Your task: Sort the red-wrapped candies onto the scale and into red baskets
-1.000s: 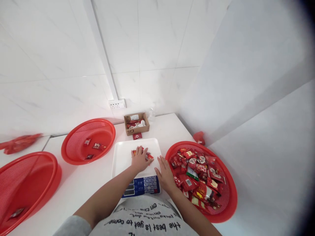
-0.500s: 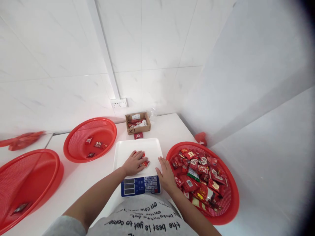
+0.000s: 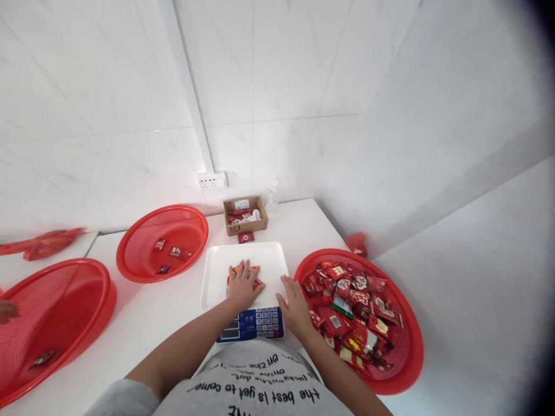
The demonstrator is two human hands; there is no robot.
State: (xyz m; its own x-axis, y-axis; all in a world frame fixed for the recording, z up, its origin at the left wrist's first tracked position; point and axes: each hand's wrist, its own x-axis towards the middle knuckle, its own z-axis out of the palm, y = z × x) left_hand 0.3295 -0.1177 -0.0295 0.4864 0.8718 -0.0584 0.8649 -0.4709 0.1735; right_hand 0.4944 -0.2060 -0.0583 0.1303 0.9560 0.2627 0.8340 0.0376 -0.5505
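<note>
Red glossy wrapped packets (image 3: pixel 259 282) on the white rectangular tray (image 3: pixel 216 267).
Packets lie bunched, yellow marking visible, partly covered; left grip (image 3: pixel 243 288) rests over them, fingers spread, unclenched; right grip (image 3: pixel 295 305) is released beside the tray's edge.

The person wears a light grey shirt (image 3: pixel 255 370) printed with black, handwritten-style lettering (image 3: pixel 254 394). One line includes "the best is yet to come"; smaller, partly legible lines sit above it on the shirt, one with "on the dot". Bigger letters below it are cut off. The left sleeve (image 3: pixel 125 400) is short, plain and matching grey. Both forearms are bare.
</note>
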